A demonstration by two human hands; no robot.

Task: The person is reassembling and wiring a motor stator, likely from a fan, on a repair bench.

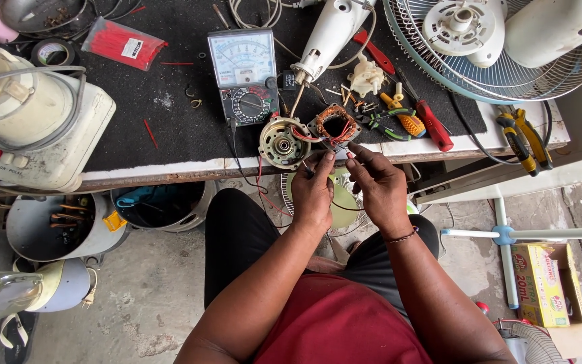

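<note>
At the front edge of the workbench lies a fan motor stator with copper windings, and beside it on the left a round metal motor cover. Thin red and black wires run from the stator toward me. My left hand and my right hand are raised just below the bench edge, fingertips pinched together on these wires. An analogue multimeter lies on the black mat behind the motor, its black lead trailing down over the edge.
On the bench: a white blender base at left, red cable ties, a soldering iron, screwdrivers, pliers, a fan grille. Below it stand pots, a bucket and a cardboard box.
</note>
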